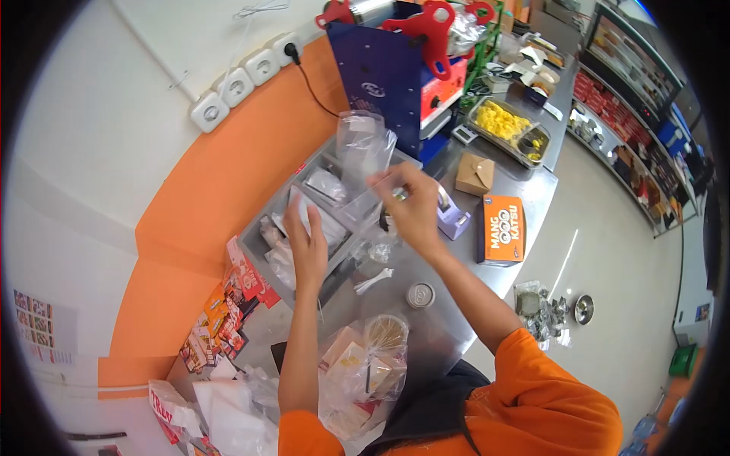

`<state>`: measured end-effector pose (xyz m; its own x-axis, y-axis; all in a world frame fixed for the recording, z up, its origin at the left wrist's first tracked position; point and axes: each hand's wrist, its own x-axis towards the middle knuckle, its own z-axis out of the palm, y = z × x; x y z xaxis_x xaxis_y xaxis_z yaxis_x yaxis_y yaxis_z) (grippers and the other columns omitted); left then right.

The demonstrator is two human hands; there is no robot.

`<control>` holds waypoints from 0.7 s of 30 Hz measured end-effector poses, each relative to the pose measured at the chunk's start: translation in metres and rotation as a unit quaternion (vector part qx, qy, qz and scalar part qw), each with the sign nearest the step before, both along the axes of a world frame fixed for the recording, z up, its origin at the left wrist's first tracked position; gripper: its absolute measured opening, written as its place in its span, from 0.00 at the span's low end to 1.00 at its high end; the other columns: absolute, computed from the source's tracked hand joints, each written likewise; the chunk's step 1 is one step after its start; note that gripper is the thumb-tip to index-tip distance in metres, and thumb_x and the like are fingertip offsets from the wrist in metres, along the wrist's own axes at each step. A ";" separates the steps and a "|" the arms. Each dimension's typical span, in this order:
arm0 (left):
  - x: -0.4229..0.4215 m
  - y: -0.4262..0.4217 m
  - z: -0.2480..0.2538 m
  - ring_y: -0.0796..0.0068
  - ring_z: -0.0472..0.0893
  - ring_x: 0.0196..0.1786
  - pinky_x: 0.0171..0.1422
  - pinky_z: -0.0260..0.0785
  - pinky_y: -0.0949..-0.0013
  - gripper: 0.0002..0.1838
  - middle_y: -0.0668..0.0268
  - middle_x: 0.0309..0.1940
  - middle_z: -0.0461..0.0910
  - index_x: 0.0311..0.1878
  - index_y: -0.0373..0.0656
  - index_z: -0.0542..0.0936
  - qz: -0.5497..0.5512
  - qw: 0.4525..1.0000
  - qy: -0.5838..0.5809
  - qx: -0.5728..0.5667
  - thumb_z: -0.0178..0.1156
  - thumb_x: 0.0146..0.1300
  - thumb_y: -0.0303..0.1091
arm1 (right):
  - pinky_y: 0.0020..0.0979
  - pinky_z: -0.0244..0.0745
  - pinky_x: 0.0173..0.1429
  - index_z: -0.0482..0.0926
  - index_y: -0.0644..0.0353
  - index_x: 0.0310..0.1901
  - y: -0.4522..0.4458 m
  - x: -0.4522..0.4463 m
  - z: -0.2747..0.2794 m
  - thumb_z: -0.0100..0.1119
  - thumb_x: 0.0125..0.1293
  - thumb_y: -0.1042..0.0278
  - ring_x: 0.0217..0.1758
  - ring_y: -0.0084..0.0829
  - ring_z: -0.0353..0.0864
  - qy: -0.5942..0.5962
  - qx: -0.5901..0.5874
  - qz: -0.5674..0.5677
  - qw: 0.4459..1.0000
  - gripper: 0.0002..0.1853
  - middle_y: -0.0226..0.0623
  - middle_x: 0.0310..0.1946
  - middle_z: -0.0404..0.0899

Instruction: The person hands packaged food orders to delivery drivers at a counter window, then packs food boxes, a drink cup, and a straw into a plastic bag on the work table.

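My left hand (306, 239) is over the grey divided bin (255, 262), fingers stretched out and apart beside white plastic bags (328, 226). Thumb and fingers of my right hand (414, 209) are pinched together above the bin's right side. Clear plastic shows by those fingertips, but what they hold is hard to make out. Another bundle of folded plastic bags (325, 185) lies in a back compartment. Tall clear plastic cups or sleeves (363, 144) stand at the bin's far end. A purple tape dispenser (452, 216) is just right of my right hand.
An orange printed box (502, 229) and a brown carton (474, 173) stand on the steel counter (449, 319). A can (420, 295) and a bag of packed items (369, 372) are nearer me. Behind stand a blue sealing machine (380, 83) and a tray of yellow food (502, 121).
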<state>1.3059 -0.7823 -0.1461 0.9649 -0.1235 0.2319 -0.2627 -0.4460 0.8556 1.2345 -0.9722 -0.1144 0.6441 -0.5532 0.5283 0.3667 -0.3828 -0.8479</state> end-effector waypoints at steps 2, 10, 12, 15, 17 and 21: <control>-0.056 -0.007 0.023 0.61 0.73 0.63 0.72 0.61 0.52 0.30 0.53 0.62 0.71 0.72 0.38 0.63 -0.082 0.951 0.212 -0.211 0.55 0.74 0.46 | 0.32 0.75 0.38 0.80 0.66 0.38 0.012 -0.016 -0.002 0.66 0.60 0.76 0.31 0.33 0.80 -0.035 -0.060 0.024 0.997 0.06 0.41 0.31 0.81; -0.164 0.017 0.030 0.65 0.77 0.58 0.69 0.68 0.58 0.29 0.53 0.57 0.76 0.72 0.36 0.63 -0.139 0.902 0.178 -0.368 0.60 0.69 0.24 | 0.30 0.77 0.27 0.66 0.64 0.41 0.041 -0.107 0.038 0.59 0.72 0.73 0.28 0.26 0.81 0.000 0.157 0.115 0.981 0.10 0.36 0.28 0.77; -0.194 0.012 0.024 0.64 0.77 0.60 0.69 0.69 0.59 0.29 0.51 0.58 0.75 0.71 0.33 0.63 -0.181 0.866 0.184 -0.428 0.60 0.69 0.25 | 0.31 0.74 0.27 0.67 0.64 0.40 0.046 -0.124 0.037 0.59 0.72 0.72 0.25 0.29 0.79 -0.039 0.148 0.083 0.985 0.10 0.39 0.28 0.77; -0.237 -0.010 0.010 0.62 0.78 0.61 0.66 0.72 0.60 0.27 0.49 0.59 0.75 0.68 0.30 0.65 -0.215 0.849 0.204 -0.437 0.61 0.70 0.28 | 0.28 0.74 0.26 0.68 0.64 0.41 0.052 -0.149 0.034 0.61 0.71 0.73 0.25 0.26 0.79 -0.080 0.096 0.023 0.992 0.09 0.36 0.27 0.77; -0.252 -0.017 0.008 0.63 0.80 0.58 0.62 0.74 0.61 0.26 0.49 0.58 0.76 0.66 0.30 0.68 -0.215 0.840 0.205 -0.453 0.62 0.70 0.31 | 0.24 0.76 0.26 0.69 0.65 0.43 0.052 -0.171 0.034 0.61 0.71 0.75 0.26 0.20 0.80 -0.089 0.031 -0.013 0.995 0.09 0.32 0.26 0.75; -0.273 0.004 0.009 0.64 0.83 0.53 0.58 0.77 0.64 0.23 0.47 0.56 0.78 0.62 0.31 0.72 -0.168 0.842 0.295 -0.420 0.62 0.71 0.36 | 0.24 0.77 0.27 0.71 0.65 0.45 0.048 -0.225 0.044 0.61 0.70 0.76 0.26 0.21 0.81 -0.059 0.114 -0.050 0.990 0.09 0.34 0.31 0.77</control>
<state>1.0333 -0.7779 -0.1372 0.8860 -0.4440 -0.1338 0.3276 0.3952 0.8582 1.0091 -0.9239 -0.0709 0.5221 -0.7245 0.4500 0.4380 -0.2250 -0.8704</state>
